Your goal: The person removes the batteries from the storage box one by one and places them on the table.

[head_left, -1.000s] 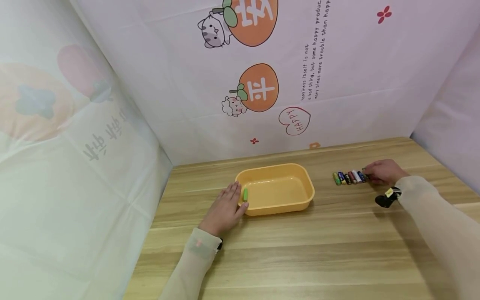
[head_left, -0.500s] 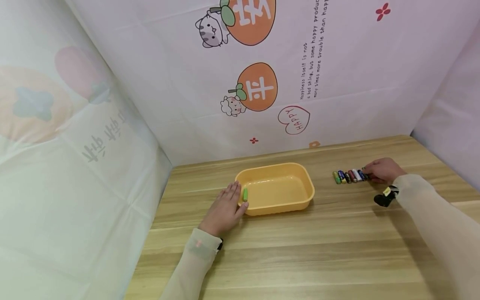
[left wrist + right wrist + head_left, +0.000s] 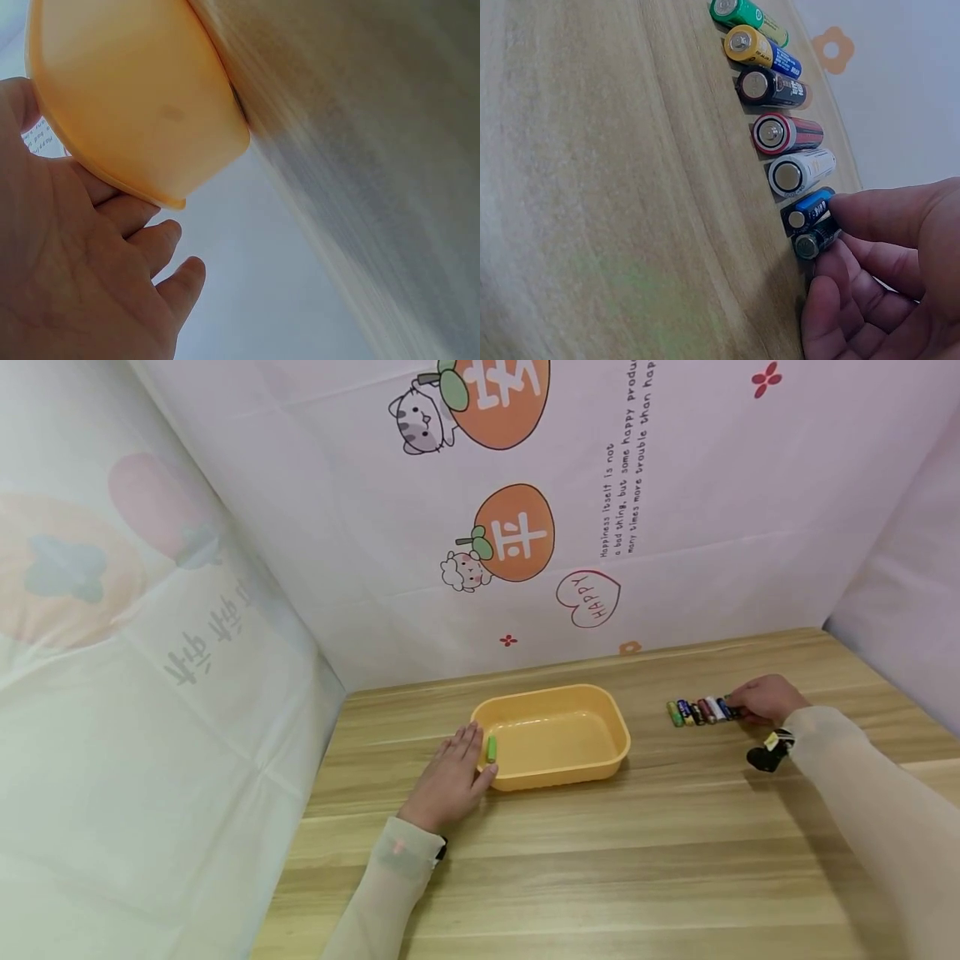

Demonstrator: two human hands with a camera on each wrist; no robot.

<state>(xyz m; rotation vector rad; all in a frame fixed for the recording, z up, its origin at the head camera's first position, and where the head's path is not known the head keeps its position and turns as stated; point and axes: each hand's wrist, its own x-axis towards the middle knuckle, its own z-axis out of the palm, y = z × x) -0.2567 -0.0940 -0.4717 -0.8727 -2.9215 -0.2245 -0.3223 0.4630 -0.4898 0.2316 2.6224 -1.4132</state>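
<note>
My left hand [image 3: 446,783] rests on the left rim of a yellow plastic tray [image 3: 555,774], fingers fairly straight and thumb near the front corner. In the left wrist view the thumb and some fingers touch the tray's rim [image 3: 101,176]. A light green battery [image 3: 492,749] lies inside the tray along its left wall. At the right, my right hand [image 3: 770,699] pinches a dark battery [image 3: 817,238] between thumb and fingers at the near end of a row. Directly beside it lies a blue and black battery [image 3: 810,208], close to the thumb tip.
Several more batteries continue the row: white [image 3: 802,172], red [image 3: 787,133], black [image 3: 772,87], yellow and blue [image 3: 761,50], and green [image 3: 748,19]. They lie right of the tray on a wooden table [image 3: 585,868]. White printed cloth [image 3: 405,527] hangs behind and at both sides.
The head view has shifted very slightly. Both hands keep their places, the left on the tray and the right at the end of the battery row.
</note>
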